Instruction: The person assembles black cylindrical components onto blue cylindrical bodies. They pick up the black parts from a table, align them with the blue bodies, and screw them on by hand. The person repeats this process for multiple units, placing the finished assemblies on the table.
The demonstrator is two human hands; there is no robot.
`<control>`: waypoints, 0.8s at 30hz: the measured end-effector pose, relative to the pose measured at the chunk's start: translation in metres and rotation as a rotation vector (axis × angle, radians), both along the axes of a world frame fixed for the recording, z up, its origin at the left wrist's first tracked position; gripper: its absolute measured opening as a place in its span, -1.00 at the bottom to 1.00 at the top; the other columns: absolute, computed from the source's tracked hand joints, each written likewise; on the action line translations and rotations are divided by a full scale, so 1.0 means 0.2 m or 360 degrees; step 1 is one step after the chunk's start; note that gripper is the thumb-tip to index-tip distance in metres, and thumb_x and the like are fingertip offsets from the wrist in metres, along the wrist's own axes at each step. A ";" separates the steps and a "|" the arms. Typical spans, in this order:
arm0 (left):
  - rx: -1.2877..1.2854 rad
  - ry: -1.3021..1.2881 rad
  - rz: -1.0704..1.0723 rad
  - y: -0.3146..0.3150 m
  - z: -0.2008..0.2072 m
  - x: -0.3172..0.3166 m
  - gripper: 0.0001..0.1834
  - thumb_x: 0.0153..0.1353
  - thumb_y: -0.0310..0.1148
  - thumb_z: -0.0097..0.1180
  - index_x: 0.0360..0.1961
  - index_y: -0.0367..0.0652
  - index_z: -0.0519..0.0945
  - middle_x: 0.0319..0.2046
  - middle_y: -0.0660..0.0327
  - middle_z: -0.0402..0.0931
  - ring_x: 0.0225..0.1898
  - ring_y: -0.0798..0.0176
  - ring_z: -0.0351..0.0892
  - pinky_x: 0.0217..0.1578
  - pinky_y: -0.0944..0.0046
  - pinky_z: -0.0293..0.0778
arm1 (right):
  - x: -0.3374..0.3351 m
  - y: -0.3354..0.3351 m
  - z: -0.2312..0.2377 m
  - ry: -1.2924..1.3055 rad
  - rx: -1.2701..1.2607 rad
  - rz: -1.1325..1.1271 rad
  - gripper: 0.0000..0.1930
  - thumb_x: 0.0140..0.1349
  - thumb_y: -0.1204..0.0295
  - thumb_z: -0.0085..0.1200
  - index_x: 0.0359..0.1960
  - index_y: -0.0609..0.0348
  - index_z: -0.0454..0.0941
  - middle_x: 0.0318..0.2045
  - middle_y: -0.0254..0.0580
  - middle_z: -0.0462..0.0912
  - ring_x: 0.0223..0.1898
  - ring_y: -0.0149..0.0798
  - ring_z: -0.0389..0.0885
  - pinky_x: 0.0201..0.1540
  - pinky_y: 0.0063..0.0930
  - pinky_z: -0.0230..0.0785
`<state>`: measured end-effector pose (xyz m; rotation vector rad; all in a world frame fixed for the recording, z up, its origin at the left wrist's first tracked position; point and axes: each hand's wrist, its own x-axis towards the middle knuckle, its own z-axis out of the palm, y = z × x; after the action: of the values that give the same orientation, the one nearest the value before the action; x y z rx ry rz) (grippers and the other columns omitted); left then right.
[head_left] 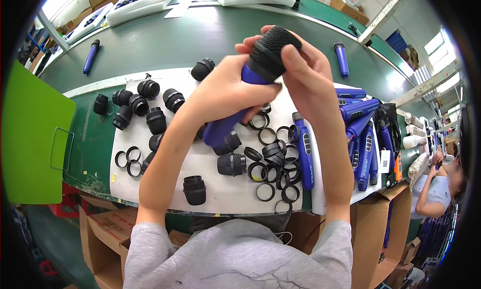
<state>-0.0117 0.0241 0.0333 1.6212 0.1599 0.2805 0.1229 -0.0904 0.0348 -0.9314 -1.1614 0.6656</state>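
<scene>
My left hand (228,86) is wrapped round the blue body of a microphone (224,128), held tilted above the table. The fingers and thumb of my right hand (311,68) close on its black mesh head, which sits at the body's upper end. Below and to the left, several loose black grille heads (194,190) lie on a white sheet (165,191). Several black rings (265,192) are heaped under my forearms. A blue microphone body (303,151) lies beside them, close to my right forearm.
Several blue microphone bodies (366,151) are piled at the right. Two microphones stand apart farther back, one at left (91,56) and one at right (341,59). A green bin (35,138) borders the left side. Cardboard boxes (373,234) stand below the table edge. Another person (433,194) sits far right.
</scene>
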 end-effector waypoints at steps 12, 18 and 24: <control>-0.1129 -0.0105 -0.1039 0.04 -0.05 -0.04 -0.75 0.18 -0.35 0.25 -0.46 -0.29 0.47 -0.66 0.18 0.48 -0.75 0.33 0.45 -0.73 0.33 0.40 | 0.07 -0.01 0.02 0.0011 0.0102 0.0476 -0.27 0.35 0.00 0.16 0.31 0.37 0.33 0.15 0.22 0.55 0.31 0.37 0.41 0.36 0.21 0.27; 0.0257 0.0028 0.0063 0.01 0.04 -0.05 -0.72 0.10 -0.33 0.32 -0.31 -0.30 0.56 -0.60 0.25 0.53 -0.70 0.43 0.46 -0.66 0.39 0.39 | 0.08 -0.01 0.01 -0.0239 0.0072 0.0084 -0.29 0.36 0.03 0.16 0.29 0.42 0.34 0.12 0.22 0.57 0.27 0.28 0.48 0.35 0.10 0.29; 0.0511 -0.0200 0.0186 -0.03 0.04 -0.06 -0.68 0.10 -0.30 0.37 -0.24 -0.28 0.57 -0.56 0.29 0.55 -0.64 0.47 0.49 -0.61 0.42 0.39 | 0.06 -0.06 0.08 -0.0311 0.0048 0.0070 -0.14 0.21 -0.13 0.27 0.27 0.41 0.36 0.10 0.24 0.60 0.26 0.23 0.52 0.36 0.05 0.29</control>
<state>-0.0240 0.0179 0.0407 1.9083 0.1176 0.5179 0.1355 -0.1026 0.0516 -0.9637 -1.3645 0.6003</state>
